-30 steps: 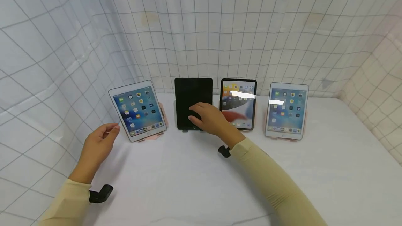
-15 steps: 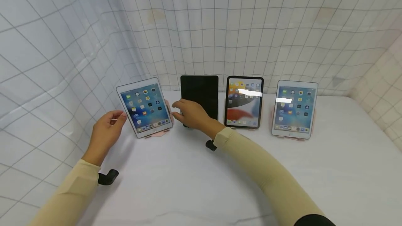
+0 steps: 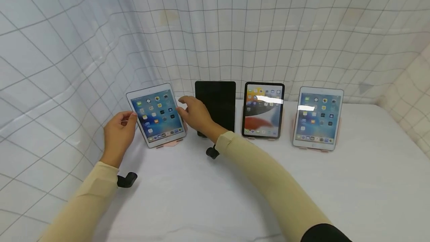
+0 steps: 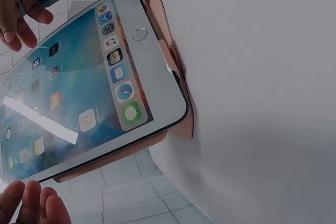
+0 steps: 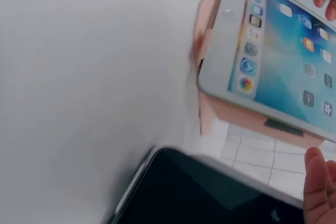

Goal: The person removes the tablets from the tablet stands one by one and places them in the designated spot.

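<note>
A white-framed tablet [image 3: 156, 117], screen lit with app icons, leans tilted on a pink stand [image 4: 167, 40] at the left of the row. My left hand [image 3: 118, 133] is at its left edge, thumb and fingers loosely bent; in the left wrist view its fingertips [image 4: 31, 198] come right up to the edge. On the opposite side is my right hand [image 3: 197, 114], thumb and forefinger parted, the thumb tip close to the tablet's right edge. Behind that hand stands a black tablet [image 3: 218, 102] with a dark screen, partly hidden by the hand and wrist.
Farther right stand a black-framed tablet [image 3: 263, 111] with a lit screen and another white tablet [image 3: 317, 118], also lit. A white cloth covers the table [image 3: 188, 193]. Grid-patterned curtains [image 3: 255, 36] rise behind and at the sides.
My right hand has moved left from in front of the black tablet to the left tablet's right edge. My left hand has moved closer to its left edge. The head view has shifted slightly.
</note>
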{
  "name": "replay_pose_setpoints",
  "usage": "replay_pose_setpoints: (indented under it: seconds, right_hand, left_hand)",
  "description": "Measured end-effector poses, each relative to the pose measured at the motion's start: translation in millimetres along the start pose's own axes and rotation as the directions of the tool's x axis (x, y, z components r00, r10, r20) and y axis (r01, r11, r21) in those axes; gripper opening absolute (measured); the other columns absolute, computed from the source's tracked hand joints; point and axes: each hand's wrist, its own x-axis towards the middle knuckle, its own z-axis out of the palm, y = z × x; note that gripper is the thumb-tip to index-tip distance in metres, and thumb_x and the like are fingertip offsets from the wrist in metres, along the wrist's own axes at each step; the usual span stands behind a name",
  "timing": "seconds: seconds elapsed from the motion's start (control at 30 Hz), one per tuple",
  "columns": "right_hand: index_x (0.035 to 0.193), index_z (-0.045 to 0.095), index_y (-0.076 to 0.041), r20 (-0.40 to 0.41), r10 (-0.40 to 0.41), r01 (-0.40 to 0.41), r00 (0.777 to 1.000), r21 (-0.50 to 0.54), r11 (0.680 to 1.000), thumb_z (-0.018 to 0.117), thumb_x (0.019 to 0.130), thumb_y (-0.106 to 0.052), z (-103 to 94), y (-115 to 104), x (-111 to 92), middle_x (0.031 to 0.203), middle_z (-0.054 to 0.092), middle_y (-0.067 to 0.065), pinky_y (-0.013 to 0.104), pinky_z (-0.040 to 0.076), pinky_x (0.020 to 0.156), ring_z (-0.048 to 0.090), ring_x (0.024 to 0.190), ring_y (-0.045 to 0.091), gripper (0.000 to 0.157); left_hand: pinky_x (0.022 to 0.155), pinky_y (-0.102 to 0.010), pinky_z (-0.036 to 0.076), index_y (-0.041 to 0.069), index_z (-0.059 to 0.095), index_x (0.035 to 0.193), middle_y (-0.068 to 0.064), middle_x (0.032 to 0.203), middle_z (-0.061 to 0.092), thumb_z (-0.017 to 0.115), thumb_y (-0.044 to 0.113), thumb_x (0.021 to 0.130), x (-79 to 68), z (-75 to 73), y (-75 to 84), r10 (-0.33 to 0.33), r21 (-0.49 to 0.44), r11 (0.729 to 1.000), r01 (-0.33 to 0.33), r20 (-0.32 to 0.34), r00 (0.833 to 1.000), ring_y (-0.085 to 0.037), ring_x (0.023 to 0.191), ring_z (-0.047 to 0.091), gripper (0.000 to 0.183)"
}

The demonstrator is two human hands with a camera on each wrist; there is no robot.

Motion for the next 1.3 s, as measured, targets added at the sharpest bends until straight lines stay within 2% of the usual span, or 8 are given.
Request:
replay_pose_setpoints:
  seconds: [0.13,0.33,0.53,0.77,0.93,1.3]
  right_hand:
    - [0.136,0.055,-0.008,-0.015,0.030,-0.029,0.999,0.084,0.996,0.055,0.103,-0.030,3.8,-4,6,0.130,0.060,0.005,0.018,0.052,0.078,0.060,0.089,0.011,0.039]
    - [0.134,0.056,-0.010,-0.038,0.069,-0.065,0.997,0.091,0.994,0.055,0.104,-0.029,10.1,-5,12,0.119,0.063,0.002,0.019,0.051,0.077,0.060,0.090,0.011,0.036]
    - [0.131,0.058,-0.010,-0.039,0.067,-0.064,0.997,0.072,0.995,0.054,0.104,-0.029,15.3,-4,13,0.112,0.064,0.000,0.018,0.050,0.072,0.058,0.085,0.010,0.033]
    - [0.126,0.061,-0.010,-0.072,0.060,-0.055,0.996,0.072,0.996,0.054,0.104,-0.026,17.7,-3,15,0.110,0.066,0.002,0.018,0.051,0.074,0.058,0.083,0.011,0.028]
    - [0.120,0.063,-0.010,-0.125,0.060,-0.048,0.990,0.098,0.994,0.056,0.103,-0.023,20.9,-3,15,0.105,0.067,0.002,0.017,0.050,0.073,0.057,0.080,0.011,0.023]
    - [0.112,0.062,-0.009,-0.175,0.092,-0.055,0.980,0.208,0.977,0.058,0.102,-0.021,23.3,-6,13,0.095,0.065,0.000,0.016,0.049,0.071,0.058,0.080,0.010,0.016]
  left_hand:
    - [0.074,-0.026,0.043,0.002,0.063,0.127,-0.015,0.111,0.064,0.049,0.044,0.102,0.9,5.9,2.3,-0.005,-0.012,1.000,0.004,-0.049,0.999,-0.023,0.100,0.055,0.051]
    - [0.071,-0.025,0.043,0.001,0.060,0.130,-0.017,0.112,0.064,0.050,0.044,0.101,4.1,7.5,3.0,-0.044,-0.031,0.999,0.041,-0.092,0.995,-0.025,0.102,0.058,0.052]
    - [0.069,-0.023,0.044,0.002,0.064,0.128,-0.017,0.116,0.065,0.048,0.043,0.102,6.0,10.9,-2.2,-0.108,-0.022,0.994,0.107,-0.070,0.992,-0.025,0.103,0.057,0.051]
    - [0.068,-0.023,0.044,0.001,0.065,0.123,-0.016,0.112,0.064,0.050,0.038,0.103,10.7,17.2,-4.9,-0.093,-0.040,0.995,0.089,-0.095,0.991,-0.023,0.100,0.057,0.045]
    - [0.067,-0.021,0.044,0.000,0.065,0.122,-0.016,0.111,0.064,0.049,0.034,0.103,12.6,17.3,-3.1,-0.109,-0.038,0.994,0.106,-0.083,0.991,-0.020,0.097,0.057,0.042]
    - [0.066,-0.018,0.046,0.000,0.063,0.121,-0.014,0.108,0.063,0.049,0.034,0.104,10.7,17.0,-0.6,-0.109,-0.049,0.993,0.105,-0.077,0.991,-0.015,0.091,0.057,0.041]
